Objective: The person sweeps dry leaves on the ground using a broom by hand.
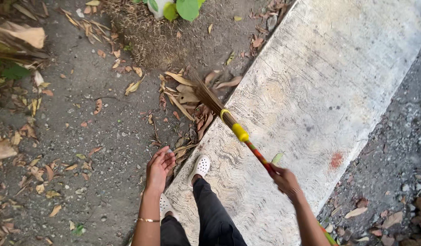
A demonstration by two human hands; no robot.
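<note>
Dry leaves (pixel 185 98) before broom (pixel 219 109) — right hand (pixel 285 180) gripping

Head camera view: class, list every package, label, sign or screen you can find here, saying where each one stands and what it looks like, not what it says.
None: no package, label, sign or screen shows.
Nearest candidate: a white object at the top edge among green leaves, too cut off to tell what it is.
Only markings: yellow and red bands on the broom handle, held in the right hand.
</note>
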